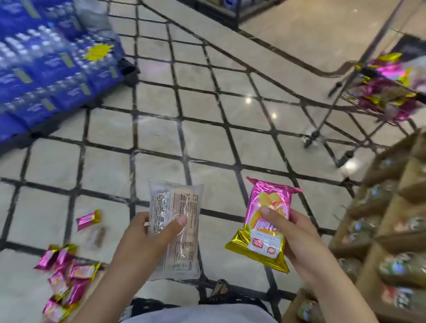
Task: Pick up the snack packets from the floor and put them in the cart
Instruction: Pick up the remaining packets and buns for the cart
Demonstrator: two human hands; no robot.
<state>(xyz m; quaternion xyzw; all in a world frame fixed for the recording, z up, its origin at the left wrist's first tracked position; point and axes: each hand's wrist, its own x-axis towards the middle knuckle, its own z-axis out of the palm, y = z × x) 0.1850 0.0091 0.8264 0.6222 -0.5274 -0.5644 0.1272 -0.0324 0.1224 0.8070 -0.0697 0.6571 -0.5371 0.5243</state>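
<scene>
My left fingers (179, 221) are curled round a clear snack packet (183, 257). The thumb lies across its front, and the packet stands upright in my left hand (139, 241). My right fingers (272, 215) pinch a pink and gold snack packet (259, 230): the thumb presses on its face and the others wrap behind its edge, so my right hand (301, 244) holds it with its gold end pointing down. Both packets are off the tiled floor (209, 116), side by side but apart.

Below my left arm, a pile of pink and gold packets (65, 274) lies on the floor, with a single packet (88, 220) just beyond it. The cart (353, 96) stands well ahead to my right, with more pink and gold packets (385, 92) in its basket. Wooden shelves (388, 249) of goods run along my right side, and blue packs of bottled water (38, 63) are stacked far to my left.
</scene>
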